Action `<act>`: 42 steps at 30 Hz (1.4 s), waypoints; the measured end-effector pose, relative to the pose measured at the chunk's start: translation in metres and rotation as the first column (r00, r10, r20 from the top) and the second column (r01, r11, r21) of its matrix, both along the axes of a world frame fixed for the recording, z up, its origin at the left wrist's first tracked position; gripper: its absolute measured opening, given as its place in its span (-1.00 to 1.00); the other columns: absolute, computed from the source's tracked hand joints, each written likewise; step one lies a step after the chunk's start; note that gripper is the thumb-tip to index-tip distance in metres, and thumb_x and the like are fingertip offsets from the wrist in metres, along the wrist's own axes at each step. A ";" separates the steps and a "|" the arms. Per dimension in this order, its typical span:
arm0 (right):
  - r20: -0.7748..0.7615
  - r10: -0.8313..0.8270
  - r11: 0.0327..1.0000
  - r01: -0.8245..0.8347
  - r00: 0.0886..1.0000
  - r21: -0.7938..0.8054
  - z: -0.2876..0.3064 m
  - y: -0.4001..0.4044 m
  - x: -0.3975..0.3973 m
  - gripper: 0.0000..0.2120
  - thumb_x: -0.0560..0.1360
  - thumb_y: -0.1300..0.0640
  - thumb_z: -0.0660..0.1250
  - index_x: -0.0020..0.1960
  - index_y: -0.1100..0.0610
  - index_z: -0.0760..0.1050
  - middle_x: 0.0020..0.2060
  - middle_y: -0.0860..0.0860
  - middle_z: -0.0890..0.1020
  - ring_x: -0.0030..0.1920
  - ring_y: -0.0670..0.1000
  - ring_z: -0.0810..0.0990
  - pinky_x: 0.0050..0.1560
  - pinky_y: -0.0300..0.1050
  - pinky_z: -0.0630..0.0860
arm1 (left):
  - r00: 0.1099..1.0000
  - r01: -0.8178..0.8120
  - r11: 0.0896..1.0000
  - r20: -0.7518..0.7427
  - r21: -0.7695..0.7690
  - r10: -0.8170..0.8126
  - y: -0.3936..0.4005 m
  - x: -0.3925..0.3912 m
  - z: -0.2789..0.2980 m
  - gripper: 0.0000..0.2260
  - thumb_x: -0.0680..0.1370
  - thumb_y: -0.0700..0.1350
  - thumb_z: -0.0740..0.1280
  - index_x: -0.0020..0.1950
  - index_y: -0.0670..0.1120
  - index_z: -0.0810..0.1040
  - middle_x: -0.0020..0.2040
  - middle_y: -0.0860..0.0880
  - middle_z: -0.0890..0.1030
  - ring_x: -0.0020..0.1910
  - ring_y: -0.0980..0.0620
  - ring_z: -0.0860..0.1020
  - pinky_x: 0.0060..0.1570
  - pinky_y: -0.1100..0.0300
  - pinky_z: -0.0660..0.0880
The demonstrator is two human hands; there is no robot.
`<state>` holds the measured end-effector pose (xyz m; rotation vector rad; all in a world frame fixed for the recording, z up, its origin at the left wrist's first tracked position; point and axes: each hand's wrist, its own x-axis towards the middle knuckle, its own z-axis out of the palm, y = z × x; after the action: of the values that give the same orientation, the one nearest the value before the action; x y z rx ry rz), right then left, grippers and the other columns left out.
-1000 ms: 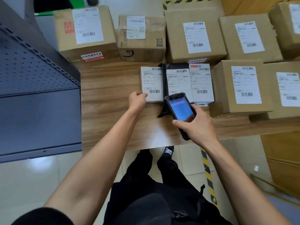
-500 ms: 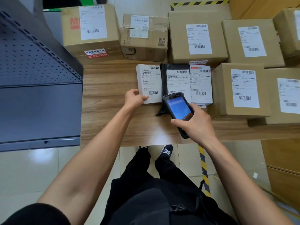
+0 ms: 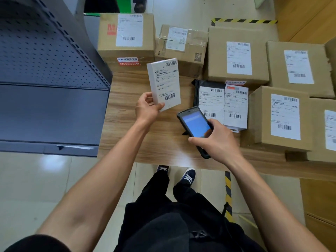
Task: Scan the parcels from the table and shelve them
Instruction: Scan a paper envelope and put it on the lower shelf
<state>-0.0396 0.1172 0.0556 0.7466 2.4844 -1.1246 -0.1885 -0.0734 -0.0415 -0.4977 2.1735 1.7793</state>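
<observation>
The left hand (image 3: 148, 108) pinches a small white box (image 3: 164, 84) by its lower corner, lifted above the wooden table (image 3: 125, 128). The right hand (image 3: 216, 140) grips a scanner (image 3: 195, 124), its screen facing up. Held by one corner, the box could tip or slip. The scanner's window is hidden, so whether it faces the barcode is unclear. The label print is unreadable.

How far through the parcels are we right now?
Early, judging by the table. Nothing visibly shelved: the grey shelf shows no parcels. In hand: the left hand holds the white parcel lifted off the table, while the right hand holds the scanner. Left: the black mailer, a second white box and the cardboard boxes.
</observation>
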 end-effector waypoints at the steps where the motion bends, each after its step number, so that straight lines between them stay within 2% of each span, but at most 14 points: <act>1: 0.000 0.009 1.000 -0.009 1.000 -0.003 0.001 -0.001 -0.001 -0.54 0.32 -0.10 0.61 0.09 0.05 0.52 -0.20 -0.04 0.61 -0.22 -0.10 0.57 -0.30 -0.14 0.46 | 1.000 -0.007 1.000 -0.004 0.001 0.007 -0.001 0.000 0.001 -0.60 0.48 -0.29 0.55 0.22 -0.04 0.52 0.13 -0.03 0.68 0.08 0.06 0.68 0.09 0.06 0.67; 7: 0.024 0.066 0.998 -0.066 0.998 -0.006 0.004 -0.004 -0.005 -0.52 0.32 -0.11 0.62 0.10 0.06 0.52 -0.19 -0.04 0.61 -0.17 -0.03 0.61 -0.16 0.04 0.60 | 0.999 -0.027 0.999 -0.028 -0.045 0.026 -0.006 0.002 0.009 -0.60 0.49 -0.28 0.55 0.25 -0.04 0.53 0.12 0.00 0.69 0.08 0.06 0.68 0.05 0.05 0.68; 11: 0.018 0.086 0.996 -0.086 0.996 -0.005 0.005 -0.006 -0.007 -0.52 0.31 -0.11 0.62 0.08 0.04 0.51 -0.19 -0.04 0.61 -0.19 -0.04 0.60 -0.23 -0.05 0.51 | 0.998 -0.047 0.998 -0.038 -0.037 0.045 -0.009 0.003 0.013 -0.59 0.46 -0.28 0.57 0.23 -0.05 0.53 0.12 -0.02 0.69 0.08 0.04 0.69 0.05 0.06 0.68; 15: 0.020 0.091 0.996 -0.091 0.996 -0.009 0.004 -0.006 -0.008 -0.53 0.31 -0.11 0.61 0.07 0.05 0.51 -0.20 -0.03 0.61 -0.19 -0.02 0.60 -0.23 -0.04 0.49 | 0.997 -0.059 0.998 -0.043 -0.027 0.058 -0.012 0.003 0.015 -0.60 0.46 -0.30 0.56 0.21 -0.04 0.53 0.12 -0.04 0.69 0.08 0.02 0.69 0.05 0.03 0.68; 20: -0.026 0.072 0.997 -0.072 0.997 -0.010 0.003 -0.007 -0.009 -0.54 0.30 -0.15 0.60 0.03 0.05 0.49 -0.21 0.01 0.61 -0.19 0.00 0.59 -0.21 0.01 0.52 | 0.997 -0.071 0.997 -0.041 0.002 0.071 -0.016 0.004 0.019 -0.58 0.49 -0.28 0.55 0.30 -0.07 0.54 0.14 -0.04 0.70 0.08 0.05 0.69 0.08 0.08 0.67; 24: -0.103 0.061 0.998 -0.062 0.993 -0.003 0.006 -0.005 -0.010 -0.55 0.32 -0.14 0.60 0.02 -0.05 0.41 -0.23 -0.05 0.58 -0.23 -0.11 0.54 -0.28 -0.12 0.44 | 0.997 -0.068 0.997 -0.028 0.048 0.069 -0.017 0.007 0.024 -0.55 0.52 -0.28 0.51 0.39 -0.10 0.54 0.16 -0.07 0.71 0.09 0.04 0.70 0.13 0.06 0.66; 30: -0.247 0.069 0.997 -0.072 0.967 -0.002 0.021 0.003 -0.010 -0.45 0.32 -0.13 0.62 0.14 -0.15 0.36 -0.19 -0.10 0.58 -0.17 -0.16 0.55 -0.23 -0.20 0.42 | 0.995 -0.095 0.994 -0.033 0.049 0.097 -0.015 0.016 0.041 -0.52 0.54 -0.26 0.50 0.45 -0.09 0.53 0.15 -0.03 0.71 0.08 0.04 0.70 0.15 0.03 0.65; 32: -0.289 0.085 0.996 -0.090 0.954 -0.007 0.025 0.009 -0.010 -0.42 0.33 -0.13 0.62 0.23 -0.12 0.41 -0.18 -0.13 0.57 -0.15 -0.23 0.56 -0.23 -0.31 0.39 | 0.992 -0.116 0.991 -0.048 0.070 0.120 -0.016 0.021 0.049 -0.53 0.55 -0.26 0.49 0.46 -0.11 0.53 0.17 -0.04 0.70 0.10 0.02 0.70 0.16 0.01 0.65; 34: -0.331 0.103 0.994 -0.108 0.938 0.003 0.031 0.014 -0.011 -0.34 0.34 -0.12 0.62 0.36 -0.02 0.48 -0.18 -0.16 0.56 -0.12 -0.36 0.53 -0.27 -0.41 0.38 | 0.987 -0.141 0.985 -0.065 0.097 0.148 -0.018 0.028 0.060 -0.47 0.57 -0.28 0.47 0.53 -0.17 0.45 0.20 -0.07 0.69 0.13 -0.01 0.69 0.19 -0.02 0.64; 37: -0.397 0.140 0.989 -0.146 0.907 0.016 0.041 0.018 -0.013 -0.16 0.36 -0.12 0.62 0.54 0.05 0.39 -0.17 -0.23 0.54 -0.11 -0.43 0.51 -0.26 -0.49 0.37 | 0.974 -0.170 0.975 -0.123 0.146 0.189 -0.023 0.042 0.079 -0.42 0.58 -0.32 0.43 0.59 -0.19 0.35 0.16 -0.07 0.72 0.10 0.00 0.72 0.15 0.02 0.65; 39: -0.441 0.167 0.984 -0.180 0.882 0.012 0.049 0.017 -0.013 -0.14 0.37 -0.12 0.62 0.56 0.07 0.37 -0.15 -0.29 0.49 -0.13 -0.40 0.50 -0.24 -0.50 0.37 | 0.963 -0.191 0.965 -0.158 0.179 0.220 -0.029 0.055 0.091 -0.41 0.59 -0.34 0.42 0.59 -0.16 0.35 0.13 -0.05 0.74 0.08 0.02 0.72 0.11 0.05 0.66; 42: -0.480 0.203 0.972 -0.235 0.853 -0.006 0.063 0.011 -0.012 -0.19 0.36 -0.10 0.62 0.52 0.06 0.42 -0.17 -0.18 0.57 -0.12 -0.29 0.55 -0.24 -0.45 0.42 | 0.936 -0.253 0.950 -0.202 0.185 0.288 -0.041 0.077 0.109 -0.43 0.58 -0.35 0.42 0.56 -0.09 0.42 0.07 -0.01 0.75 0.03 0.06 0.73 0.00 0.16 0.67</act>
<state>-0.0519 0.1278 0.1184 0.1593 2.8144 -1.4298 -0.1110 -0.1145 0.0672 -0.6084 2.1711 2.2345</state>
